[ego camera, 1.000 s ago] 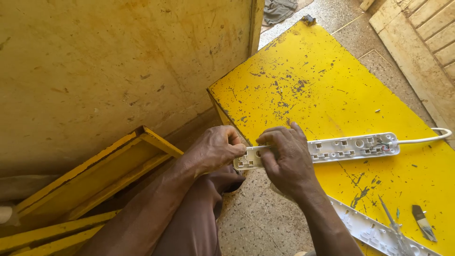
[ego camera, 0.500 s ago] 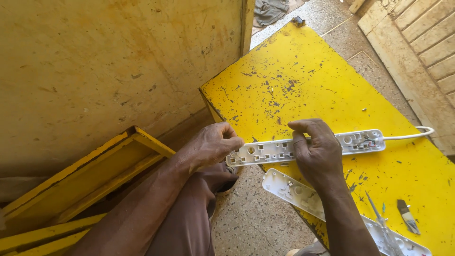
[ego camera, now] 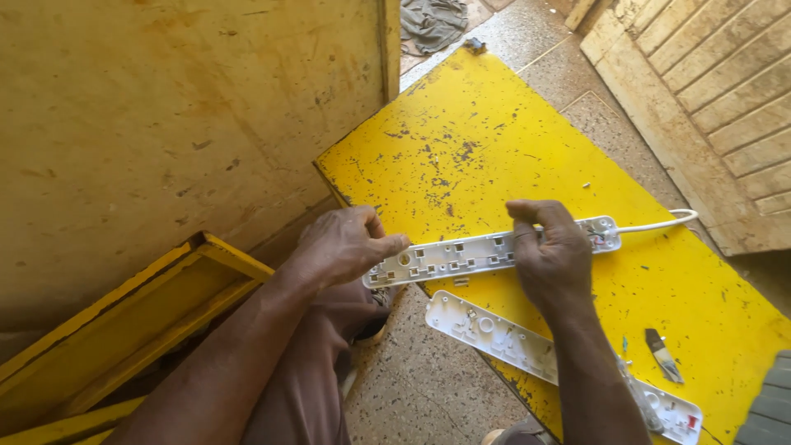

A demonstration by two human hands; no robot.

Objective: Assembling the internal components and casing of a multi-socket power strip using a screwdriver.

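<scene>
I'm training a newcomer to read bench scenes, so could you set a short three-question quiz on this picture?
1. True or false: both hands grip the opened white power strip.
2. Where does the detached white cover lie? A) on the terrazzo floor B) on the yellow board, nearer the person than the strip C) on the grey cloth
3. Fill in: the strip's white cable leaves from the end by the ___ hand.

Key:
1. True: the left hand holds one end, the right hand grips nearer the other.
2. B
3. right
</scene>
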